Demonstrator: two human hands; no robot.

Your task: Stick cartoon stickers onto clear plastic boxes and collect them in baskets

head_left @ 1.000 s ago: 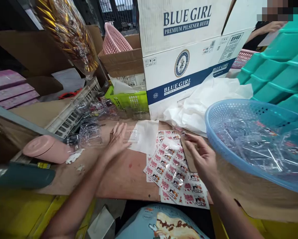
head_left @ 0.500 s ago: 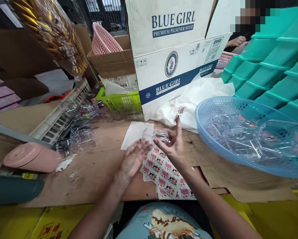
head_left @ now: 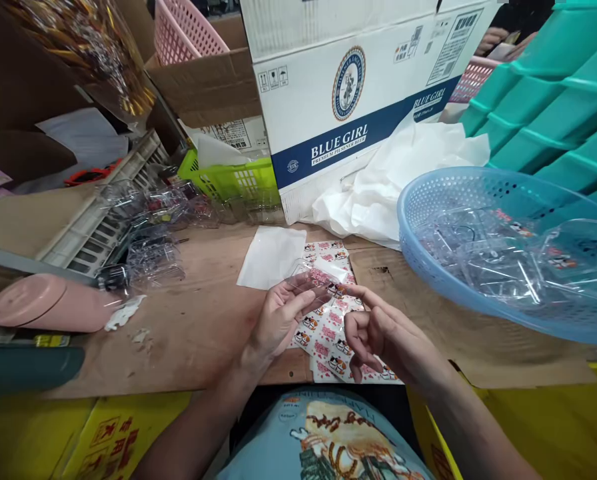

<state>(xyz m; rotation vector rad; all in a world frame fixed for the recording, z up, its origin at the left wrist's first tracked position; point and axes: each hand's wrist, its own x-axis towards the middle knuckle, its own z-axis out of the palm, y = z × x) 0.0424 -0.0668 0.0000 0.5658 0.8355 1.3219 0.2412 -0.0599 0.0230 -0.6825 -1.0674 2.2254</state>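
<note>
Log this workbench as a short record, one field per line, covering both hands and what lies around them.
Left hand: the left hand grips a clear plastic piece
Right hand: the right hand has its index finger extended to the piece's edge; contact hard to tell
Beneath: cat-print sticker sheets, overlapping
Left of sheets: flat white paper
Right: blue basket holding clear plastic items
Behind: Blue Girl carton, green basket
Far left: pink container, lying on its side

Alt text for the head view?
The left hand holds a clear plastic piece above white cat-sticker sheets, a fingertip of the right hand at its edge. Rightward, a round blue plastic basket holds transparent pieces.
</note>
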